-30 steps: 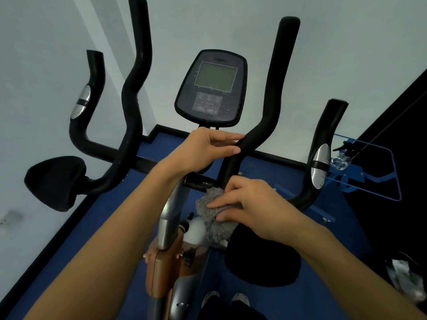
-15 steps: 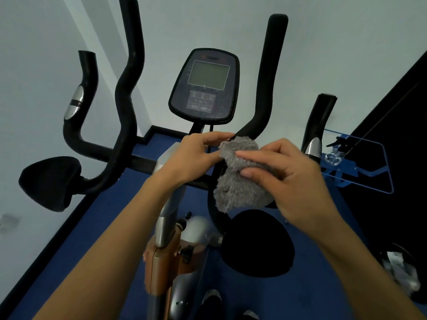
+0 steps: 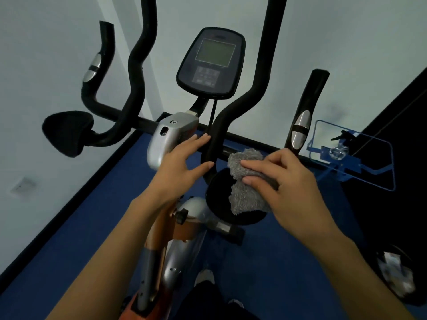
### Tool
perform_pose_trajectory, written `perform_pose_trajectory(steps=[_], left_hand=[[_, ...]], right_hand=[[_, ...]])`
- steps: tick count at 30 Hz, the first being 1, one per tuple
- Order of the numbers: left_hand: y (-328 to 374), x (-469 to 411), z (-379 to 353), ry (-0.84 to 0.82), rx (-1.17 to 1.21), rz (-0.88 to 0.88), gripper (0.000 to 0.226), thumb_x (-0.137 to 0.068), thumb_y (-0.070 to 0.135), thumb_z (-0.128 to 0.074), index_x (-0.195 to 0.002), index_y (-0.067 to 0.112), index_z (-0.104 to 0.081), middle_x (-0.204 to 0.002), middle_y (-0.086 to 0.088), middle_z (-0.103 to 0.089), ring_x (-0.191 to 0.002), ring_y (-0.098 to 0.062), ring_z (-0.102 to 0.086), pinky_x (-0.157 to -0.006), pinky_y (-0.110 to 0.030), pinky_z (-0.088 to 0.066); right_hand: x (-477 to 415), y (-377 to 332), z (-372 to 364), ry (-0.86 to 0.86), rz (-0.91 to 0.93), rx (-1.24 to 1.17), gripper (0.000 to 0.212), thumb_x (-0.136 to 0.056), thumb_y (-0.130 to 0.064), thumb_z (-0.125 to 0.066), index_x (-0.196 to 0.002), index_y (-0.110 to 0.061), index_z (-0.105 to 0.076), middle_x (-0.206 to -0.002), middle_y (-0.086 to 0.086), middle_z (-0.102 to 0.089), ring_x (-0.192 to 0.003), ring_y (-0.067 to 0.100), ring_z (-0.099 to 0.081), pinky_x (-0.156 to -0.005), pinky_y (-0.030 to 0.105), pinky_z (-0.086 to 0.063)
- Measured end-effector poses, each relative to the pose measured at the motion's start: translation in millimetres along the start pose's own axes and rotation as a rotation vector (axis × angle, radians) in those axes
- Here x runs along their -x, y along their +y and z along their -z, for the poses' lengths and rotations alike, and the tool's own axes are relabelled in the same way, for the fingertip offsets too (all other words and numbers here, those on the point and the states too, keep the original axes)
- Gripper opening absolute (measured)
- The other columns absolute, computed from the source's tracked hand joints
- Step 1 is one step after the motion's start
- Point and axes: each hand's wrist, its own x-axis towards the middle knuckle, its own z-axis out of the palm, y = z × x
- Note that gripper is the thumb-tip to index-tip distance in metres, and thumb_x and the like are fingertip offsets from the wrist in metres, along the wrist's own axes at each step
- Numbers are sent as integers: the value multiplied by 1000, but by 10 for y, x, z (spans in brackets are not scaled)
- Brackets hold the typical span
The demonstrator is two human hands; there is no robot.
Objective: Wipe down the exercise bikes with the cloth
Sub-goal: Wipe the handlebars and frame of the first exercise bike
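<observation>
Dim, cool, even light; my hands cast no hard shadows. Wide-angle bending bows the handlebars (image 3: 265,65) and wall (image 3: 346,42) edges; the console (image 3: 211,63) looks soft.

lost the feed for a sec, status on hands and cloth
Right hand gripping grey cloth, held over black elbow pad. Left hand open, empty, fingers by black handlebar. Nothing in the way.

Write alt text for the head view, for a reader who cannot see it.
A person's right hand holds a grey cloth over a black pad of an exercise bike, while the open left hand reaches toward a black handlebar. The console stands above, before a pale wall; the floor is blue.
</observation>
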Motion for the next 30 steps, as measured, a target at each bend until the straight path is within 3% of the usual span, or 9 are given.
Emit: perform_pose_trajectory(steps=[4, 6, 8, 11, 16, 20, 23, 27, 30], left_hand=[[-2, 58, 7, 2, 38, 56, 54, -85, 21, -64, -135, 30, -43, -134, 19, -32, -135, -2, -23, -114, -37, -28], [-12, 55, 4, 7, 34, 35, 54, -85, 20, -64, -135, 29, -44, -132, 26, -31, -133, 0, -23, -113, -36, -28], [-29, 52, -2, 8, 17, 7, 53, -86, 20, -63, -135, 27, -44, -120, 40, -26, -129, 4, -23, -113, -34, -28], [-68, 44, -12, 6, 19, -6, 53, -86, 21, -63, -135, 26, -44, -115, 45, -24, -127, 11, -21, -113, -31, -27], [-106, 34, -22, 21, 21, -29, 53, -86, 21, -63, -135, 25, -44, -117, 43, -26, -126, 15, -19, -113, -32, -27], [-96, 26, -22, 29, 12, -36, 53, -85, 19, -64, -135, 23, -45, -118, 41, -27, -128, 9, -20, -113, -36, -28], [-72, 31, -23, 29, 5, -30, 53, -85, 19, -64, -135, 23, -45, -117, 40, -27, -128, 8, -21, -112, -36, -29], [-42, 46, -17, 21, 10, -4, 53, -86, 20, -64, -135, 26, -44, -120, 33, -28, -129, 5, -22, -113, -35, -28], [-16, 49, -11, 26, 2, 2, 53, -86, 20, -64, -134, 26, -45, -118, 33, -28, -130, 1, -25, -113, -37, -29]], right_hand=[[-33, -84, -96, 75, 17, 26, 32, -82, -19, -65, -113, -11, -63, -91, 0, -43, -80, 2, -39, -79, 0, -34], [-73, -115, -169, 73, -15, 28, 32, -83, -21, -64, -114, -12, -63, -92, -1, -42, -80, 1, -38, -78, -1, -33], [-93, -147, -261, 34, -56, 59, 34, -84, -24, -63, -117, -14, -62, -93, -1, -44, -82, 5, -41, -76, 4, -38], [-66, -201, -360, -15, -94, 148, 37, -85, -23, -63, -120, -15, -58, -98, 5, -54, -81, 12, -48, -72, 22, -42], [39, -186, -441, 14, -29, 186, 37, -73, -14, -74, -108, -5, -66, -80, 10, -68, -61, 23, -64, -55, 29, -52], [136, -166, -487, -17, -12, 160, 37, -72, -19, -65, -105, -2, -67, -75, 10, -69, -59, 22, -65, -48, 32, -56], [209, -196, -472, -37, -42, 92, 35, -75, -19, -67, -106, -4, -66, -81, 9, -69, -65, 20, -65, -56, 29, -57], [119, -246, -340, 174, -121, -32, 37, -77, -20, -71, -112, -8, -64, -89, 2, -59, -78, 1, -51, -77, -4, -37], [35, -233, -298, 165, -149, -3, 41, -80, -24, -69, -118, -11, -60, -94, -1, -55, -83, -1, -46, -76, 1, -37]])
